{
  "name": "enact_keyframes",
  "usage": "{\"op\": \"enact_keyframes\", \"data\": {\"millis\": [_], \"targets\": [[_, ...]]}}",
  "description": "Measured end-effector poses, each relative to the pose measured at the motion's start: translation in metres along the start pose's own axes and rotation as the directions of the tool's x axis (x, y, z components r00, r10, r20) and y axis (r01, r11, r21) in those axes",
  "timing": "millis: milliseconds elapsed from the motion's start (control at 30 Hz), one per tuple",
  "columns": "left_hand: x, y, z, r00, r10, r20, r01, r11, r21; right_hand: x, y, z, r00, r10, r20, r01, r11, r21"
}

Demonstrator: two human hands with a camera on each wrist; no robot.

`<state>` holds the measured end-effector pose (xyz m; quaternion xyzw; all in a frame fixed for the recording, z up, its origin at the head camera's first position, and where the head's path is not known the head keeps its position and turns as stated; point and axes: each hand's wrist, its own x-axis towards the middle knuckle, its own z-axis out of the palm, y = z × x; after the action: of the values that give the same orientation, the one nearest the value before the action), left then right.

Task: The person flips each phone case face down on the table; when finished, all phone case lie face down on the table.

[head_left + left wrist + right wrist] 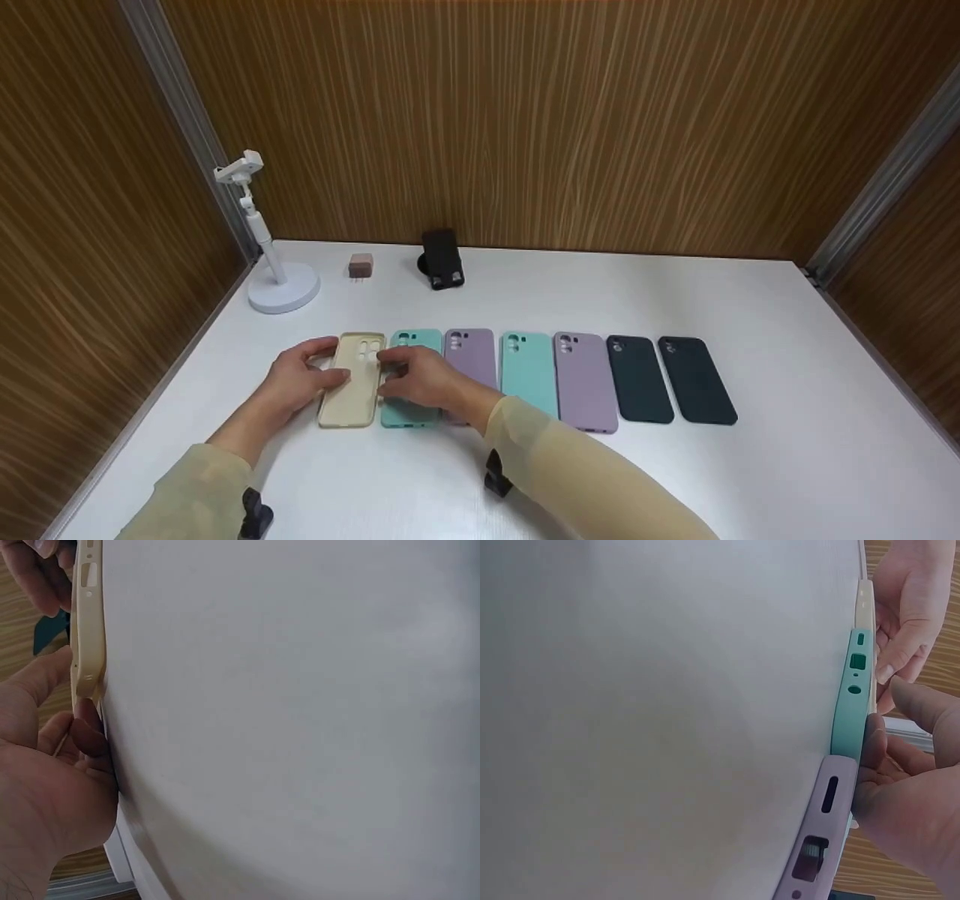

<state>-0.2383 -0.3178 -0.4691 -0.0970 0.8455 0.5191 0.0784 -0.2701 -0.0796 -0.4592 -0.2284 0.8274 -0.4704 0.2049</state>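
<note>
A white table (787,465) holds a row of seven phone cases (529,375), a white stand (283,291), a small charger (361,265) and a black holder (442,259).

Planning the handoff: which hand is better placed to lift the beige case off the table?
Probably left: the left hand already holds the beige case by its outer edge, while the right hand lies over the teal case beside it.

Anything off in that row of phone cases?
Yes: the beige case at the left end lies inside-up, hollow showing, while the others lie back-up. Both the left hand and right hand touch it.
</note>
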Motion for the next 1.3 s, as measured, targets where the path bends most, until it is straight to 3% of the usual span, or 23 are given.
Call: {"op": "enact_keyframes", "data": {"millis": [233, 533, 800, 1100, 1300], "targets": [[-0.003, 0.001, 0.0, 1.0, 0.012, 0.001, -0.012, 0.997, -0.082, 0.0, 0.0, 0.0, 1.0, 0.022, -0.001, -0.022, 1.0, -0.003], [0.0, -0.002, 0.002, 0.995, 0.079, -0.057, -0.083, 0.994, -0.073, 0.0, -0.002, 0.0, 0.998, 0.065, -0.009, -0.065, 0.998, 0.002], [-0.001, 0.0, 0.005, 0.997, 0.047, -0.064, -0.054, 0.992, -0.113, -0.001, 0.002, -0.002, 0.999, -0.048, 0.014, 0.049, 0.995, -0.081], [-0.008, 0.009, 0.003, 0.995, 0.071, -0.074, -0.084, 0.978, -0.192, 0.0, 0.001, -0.002, 0.999, -0.034, 0.012, 0.035, 0.995, -0.092], [-0.011, 0.019, 0.003, 0.993, 0.094, -0.078, -0.107, 0.975, -0.194, -0.001, 0.0, -0.002, 1.0, -0.027, 0.015, 0.029, 0.995, -0.101]]}}
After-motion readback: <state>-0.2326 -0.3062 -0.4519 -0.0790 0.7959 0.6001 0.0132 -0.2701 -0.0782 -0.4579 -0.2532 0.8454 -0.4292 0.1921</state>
